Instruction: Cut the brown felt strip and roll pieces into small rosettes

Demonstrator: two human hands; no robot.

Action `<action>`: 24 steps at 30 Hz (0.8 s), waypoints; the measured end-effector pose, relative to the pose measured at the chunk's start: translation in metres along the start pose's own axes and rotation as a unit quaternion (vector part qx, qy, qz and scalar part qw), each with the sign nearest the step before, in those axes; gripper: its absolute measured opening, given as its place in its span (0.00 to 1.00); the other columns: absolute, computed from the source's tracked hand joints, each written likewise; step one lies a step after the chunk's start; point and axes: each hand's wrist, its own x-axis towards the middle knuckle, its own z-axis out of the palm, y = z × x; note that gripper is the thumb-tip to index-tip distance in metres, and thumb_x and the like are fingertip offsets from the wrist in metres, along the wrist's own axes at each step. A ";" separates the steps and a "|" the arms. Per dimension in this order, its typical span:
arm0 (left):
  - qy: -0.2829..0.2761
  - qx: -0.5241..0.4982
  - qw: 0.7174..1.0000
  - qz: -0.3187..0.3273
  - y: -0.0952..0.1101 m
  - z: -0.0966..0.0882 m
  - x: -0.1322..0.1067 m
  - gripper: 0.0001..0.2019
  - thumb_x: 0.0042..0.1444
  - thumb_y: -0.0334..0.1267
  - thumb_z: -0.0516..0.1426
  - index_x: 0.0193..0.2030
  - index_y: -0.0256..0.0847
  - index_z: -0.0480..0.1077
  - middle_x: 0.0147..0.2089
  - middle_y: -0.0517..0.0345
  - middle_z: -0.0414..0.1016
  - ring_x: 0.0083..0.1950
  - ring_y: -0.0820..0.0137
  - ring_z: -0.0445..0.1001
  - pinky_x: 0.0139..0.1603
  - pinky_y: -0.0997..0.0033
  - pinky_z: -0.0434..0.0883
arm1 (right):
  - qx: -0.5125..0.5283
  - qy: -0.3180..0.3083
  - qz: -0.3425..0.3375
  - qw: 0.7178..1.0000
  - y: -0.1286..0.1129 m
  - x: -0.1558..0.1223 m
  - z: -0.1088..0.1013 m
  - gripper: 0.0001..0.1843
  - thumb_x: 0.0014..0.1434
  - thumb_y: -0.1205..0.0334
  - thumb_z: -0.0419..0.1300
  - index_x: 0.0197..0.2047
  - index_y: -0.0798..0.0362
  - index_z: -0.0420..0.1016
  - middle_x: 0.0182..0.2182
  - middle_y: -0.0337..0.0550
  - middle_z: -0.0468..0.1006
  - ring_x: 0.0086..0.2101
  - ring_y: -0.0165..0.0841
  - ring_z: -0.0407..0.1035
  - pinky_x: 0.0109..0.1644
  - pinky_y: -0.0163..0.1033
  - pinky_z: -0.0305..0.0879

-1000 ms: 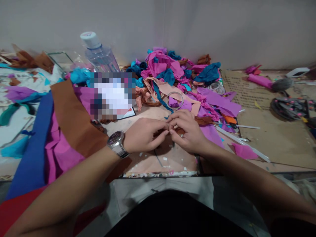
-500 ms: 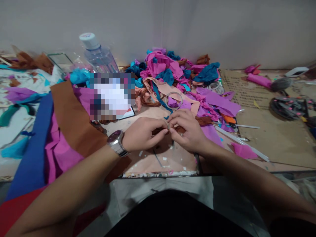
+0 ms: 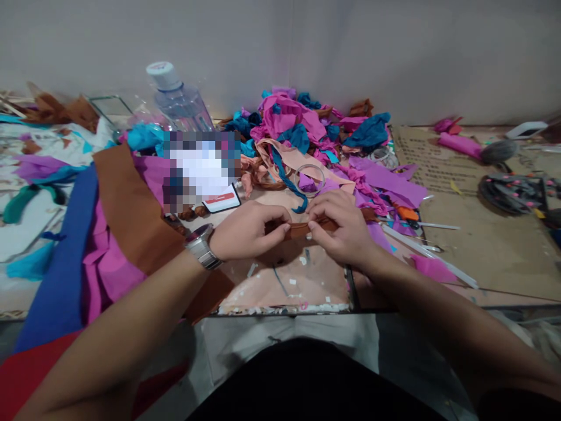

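Note:
A narrow folded strip of brown crepe paper (image 3: 300, 230) stretches between my two hands, low over the table. My left hand (image 3: 249, 231), with a metal watch at the wrist, pinches its left part between thumb and fingers. Thumb and forefinger of my right hand (image 3: 344, 225) close on the strip a short way to the right; the rest of it runs under that hand. Just beyond the fingers lie a twisted blue paper strip (image 3: 280, 166) and a clear ring (image 3: 310, 179), probably a tape roll. A broad brown sheet (image 3: 131, 204) lies left of my left hand.
Crumpled pink, blue and purple paper (image 3: 291, 117) is heaped against the wall. A clear bottle (image 3: 186, 108) stands behind a phone (image 3: 223, 200), partly blurred out. Blue paper (image 3: 56, 257) hangs over the table's front edge. Cardboard (image 3: 460, 234) with white sticks (image 3: 438, 260) lies right.
My hands were together at the fingertips; they have parted slightly, and the brown strip now shows stretched between them. My left hand has shifted a little to the left.

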 end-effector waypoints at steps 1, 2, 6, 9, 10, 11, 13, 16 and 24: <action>0.000 0.001 1.000 -0.004 0.000 -0.001 0.000 0.09 0.64 0.37 0.55 0.40 0.39 0.77 0.31 0.61 0.79 0.29 0.73 0.73 0.35 0.72 0.64 | -0.002 0.003 -0.001 1.000 0.001 0.000 0.000 0.04 0.59 0.66 0.63 0.36 0.48 0.72 0.40 0.41 0.81 0.46 0.42 0.72 0.54 0.53 0.59; 0.002 0.002 1.000 -0.008 -0.001 -0.001 0.000 0.09 0.63 0.36 0.55 0.39 0.39 0.77 0.30 0.61 0.78 0.29 0.73 0.73 0.35 0.72 0.63 | -0.003 0.007 -0.003 1.000 0.003 0.001 -0.001 0.04 0.59 0.66 0.63 0.36 0.48 0.72 0.40 0.41 0.81 0.46 0.42 0.73 0.55 0.53 0.59; 0.014 0.012 1.000 -0.025 -0.004 -0.001 0.000 0.10 0.65 0.38 0.54 0.37 0.39 0.76 0.29 0.61 0.78 0.28 0.73 0.72 0.34 0.71 0.63 | -0.004 0.025 -0.010 1.000 0.009 0.002 -0.002 0.04 0.58 0.66 0.63 0.35 0.48 0.72 0.39 0.41 0.81 0.45 0.41 0.74 0.54 0.52 0.59; 0.026 0.017 0.999 -0.038 -0.006 0.000 0.001 0.11 0.65 0.39 0.54 0.37 0.38 0.76 0.29 0.60 0.78 0.28 0.72 0.72 0.34 0.71 0.63 | -0.005 0.037 -0.003 0.999 0.012 0.004 -0.003 0.04 0.58 0.66 0.63 0.33 0.49 0.71 0.38 0.42 0.81 0.44 0.41 0.74 0.54 0.52 0.60; 0.029 0.018 0.999 -0.041 -0.006 0.001 0.001 0.11 0.65 0.40 0.54 0.37 0.38 0.76 0.29 0.59 0.78 0.29 0.72 0.72 0.34 0.71 0.63 | -0.005 0.040 0.000 0.999 0.013 0.004 -0.003 0.04 0.58 0.66 0.63 0.33 0.49 0.71 0.38 0.42 0.81 0.44 0.41 0.74 0.54 0.52 0.60; 0.031 0.020 0.998 -0.043 -0.007 0.001 0.001 0.11 0.64 0.40 0.54 0.37 0.38 0.76 0.30 0.59 0.78 0.29 0.72 0.72 0.34 0.71 0.63 | -0.004 0.042 0.002 0.999 0.013 0.004 -0.003 0.04 0.58 0.66 0.62 0.33 0.49 0.71 0.37 0.42 0.81 0.44 0.41 0.74 0.54 0.52 0.60; 0.033 0.024 0.998 -0.048 -0.008 0.002 0.002 0.11 0.64 0.40 0.55 0.37 0.38 0.76 0.30 0.59 0.78 0.29 0.72 0.72 0.34 0.70 0.63 | -0.002 0.044 0.003 0.999 0.013 0.005 -0.004 0.04 0.58 0.66 0.62 0.33 0.49 0.71 0.37 0.42 0.80 0.43 0.41 0.74 0.53 0.52 0.60; 0.027 0.027 0.998 -0.054 -0.009 0.002 0.002 0.10 0.63 0.39 0.55 0.38 0.39 0.76 0.30 0.60 0.78 0.29 0.72 0.72 0.34 0.70 0.62 | 0.002 0.053 0.001 0.999 0.015 0.006 -0.006 0.04 0.57 0.66 0.62 0.32 0.49 0.72 0.36 0.43 0.80 0.43 0.41 0.74 0.54 0.52 0.61; 0.026 0.042 0.996 -0.075 -0.008 -0.001 0.003 0.10 0.62 0.40 0.54 0.37 0.38 0.75 0.29 0.59 0.76 0.29 0.70 0.70 0.35 0.69 0.62 | 0.020 0.101 0.017 0.995 0.033 0.011 -0.016 0.04 0.58 0.65 0.62 0.32 0.49 0.72 0.35 0.44 0.81 0.41 0.41 0.74 0.52 0.51 0.65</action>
